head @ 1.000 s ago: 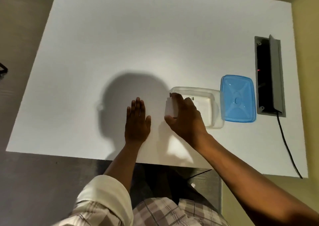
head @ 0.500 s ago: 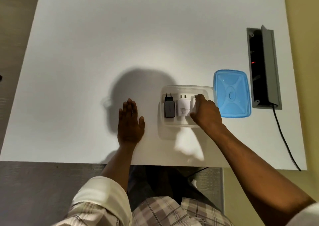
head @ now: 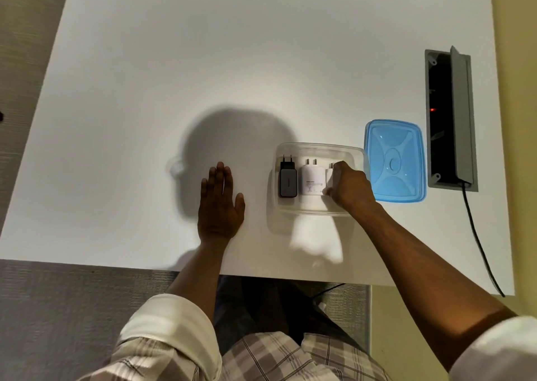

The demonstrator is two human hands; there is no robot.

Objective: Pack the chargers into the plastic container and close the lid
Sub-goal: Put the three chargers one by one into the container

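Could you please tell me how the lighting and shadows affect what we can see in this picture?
Head view: light from behind throws a head-shaped shadow across the table beside the left hand; the right hand hides the third charger; table edges look splayed by the wide lens.

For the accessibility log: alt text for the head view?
A right hand sets a white charger into a clear plastic container, beside a larger white charger and a black charger. The blue lid lies alongside; the left hand rests flat on the white table.

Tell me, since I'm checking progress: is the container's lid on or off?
Off. The blue lid lies flat on the table, right of the open container.
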